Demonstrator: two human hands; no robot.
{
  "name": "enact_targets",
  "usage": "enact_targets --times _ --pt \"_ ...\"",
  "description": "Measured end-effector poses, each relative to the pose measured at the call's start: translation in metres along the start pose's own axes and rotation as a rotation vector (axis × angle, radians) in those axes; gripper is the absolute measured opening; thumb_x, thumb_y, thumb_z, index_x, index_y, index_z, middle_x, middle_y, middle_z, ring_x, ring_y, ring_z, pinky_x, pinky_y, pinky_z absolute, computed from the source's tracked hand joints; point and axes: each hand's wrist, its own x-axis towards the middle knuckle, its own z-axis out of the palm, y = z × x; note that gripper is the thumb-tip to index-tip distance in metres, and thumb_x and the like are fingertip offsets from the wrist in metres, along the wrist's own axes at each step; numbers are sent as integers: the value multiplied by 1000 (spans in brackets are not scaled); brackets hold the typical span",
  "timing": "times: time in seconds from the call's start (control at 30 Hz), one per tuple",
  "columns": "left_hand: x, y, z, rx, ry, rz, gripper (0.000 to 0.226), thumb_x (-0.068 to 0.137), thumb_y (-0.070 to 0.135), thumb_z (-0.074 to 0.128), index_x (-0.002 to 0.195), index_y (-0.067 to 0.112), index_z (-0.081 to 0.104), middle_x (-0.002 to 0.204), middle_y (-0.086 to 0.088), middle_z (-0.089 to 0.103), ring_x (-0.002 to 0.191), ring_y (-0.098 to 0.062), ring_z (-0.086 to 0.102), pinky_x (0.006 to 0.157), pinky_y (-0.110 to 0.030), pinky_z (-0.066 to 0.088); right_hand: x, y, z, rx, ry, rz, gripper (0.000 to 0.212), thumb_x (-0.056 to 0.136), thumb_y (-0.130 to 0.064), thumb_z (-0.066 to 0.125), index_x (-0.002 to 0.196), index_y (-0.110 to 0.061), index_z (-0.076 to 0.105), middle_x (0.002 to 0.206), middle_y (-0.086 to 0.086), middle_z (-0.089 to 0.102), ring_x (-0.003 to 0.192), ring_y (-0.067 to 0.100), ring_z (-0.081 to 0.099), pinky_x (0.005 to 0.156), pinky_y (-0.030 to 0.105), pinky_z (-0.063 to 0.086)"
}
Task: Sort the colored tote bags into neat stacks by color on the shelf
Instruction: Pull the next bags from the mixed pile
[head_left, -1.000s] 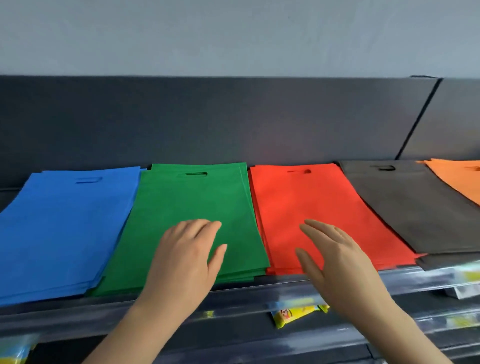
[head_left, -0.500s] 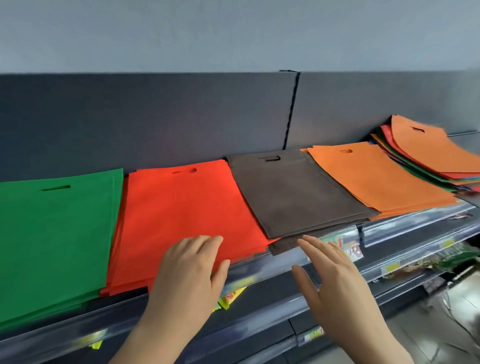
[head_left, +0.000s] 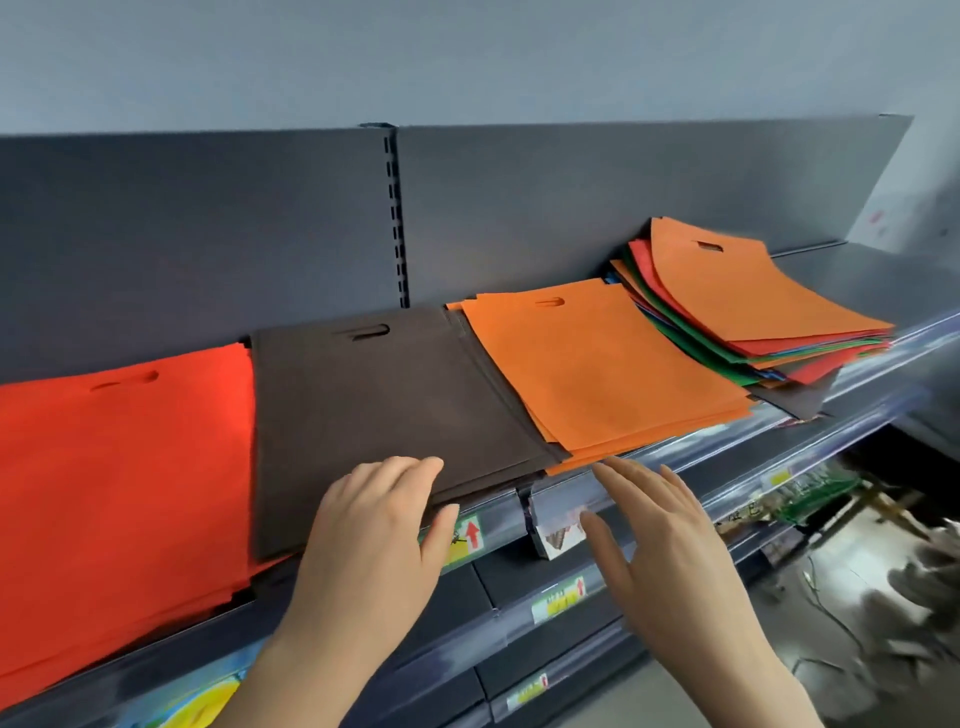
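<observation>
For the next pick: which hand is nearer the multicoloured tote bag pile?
Right. The right hand hovers before the orange bag stack, left of the multicoloured tote bag pile; the left hand is farther left, at the brown bag stack.

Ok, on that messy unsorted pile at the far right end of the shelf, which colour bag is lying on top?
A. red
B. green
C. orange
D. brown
C: an orange bag with a cut-out handle lies on top of the mixed pile, and red, green and blue edges show beneath it.
</observation>
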Motion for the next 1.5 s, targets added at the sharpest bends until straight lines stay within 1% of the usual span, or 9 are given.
enact_targets --times 0.1,0.5,0.8,0.97,1.1,1.17,1.27,1.4,1.5 --pt "28 13 14 -18 -7 30 36 75 28 76 107 14 68 98 3 69 88 -20 65 75 -34 52 19 21 6 -3 11 24 39 83 -27 67 117 -10 65 118 4 66 111 25 61 102 40 30" --pt "139 69 67 -37 -64 108 38 81 36 67 114 16 66 105 5 69 95 -17 65 80 -33 51 97 113 18 -15 29 81 41 84 -33 55 117 -12 64 120 3 65 114 20 59 106 41 31" --pt "198 143 118 -83 -68 -21 38 83 33 68 116 15 65 105 3 68 96 -22 63 83 -37 51 163 219 21 33 1 1 39 86 -30 53 118 -10 64 121 3 64 116 18 58 109 40 32" --pt "231 203 142 -128 -52 -98 40 88 35 60 124 17 60 113 3 65 105 -21 59 88 -34 47 206 298 15 -4 -86 29 39 89 -24 63 123 -7 61 128 10 59 121 26 54 111 42 31" --pt "259 249 168 -225 -102 -181 42 95 40 46 132 21 48 121 6 57 115 -14 48 94 -26 41 238 358 12 -121 -274 129 41 96 -34 47 129 -10 53 140 8 49 132 23 42 114 37 21" --pt "273 266 182 -243 -157 -220 44 96 40 45 134 19 46 123 3 56 117 -14 47 94 -25 41 246 381 13 -166 -369 179 31 97 -36 39 110 -15 58 128 5 56 124 24 47 107 36 28" --pt "289 286 197 -252 -241 -286 43 96 41 45 129 13 48 123 -2 56 115 -17 50 93 -27 41 246 396 9 -114 -392 174 29 95 -35 38 80 -16 54 97 0 61 97 26 57 74 33 35" --pt "299 296 207 -266 -240 -382 48 94 42 51 129 11 45 125 -5 56 114 -20 52 92 -28 41 236 397 2 -19 -336 32 29 93 -36 48 98 -16 68 108 -2 66 103 21 57 85 31 41" --pt "301 297 204 -297 -162 -471 50 90 31 61 132 13 41 125 -5 56 113 -22 53 88 -26 40 232 398 -1 109 -385 -35 33 92 -38 53 115 -19 66 120 -6 64 112 15 55 94 24 38"
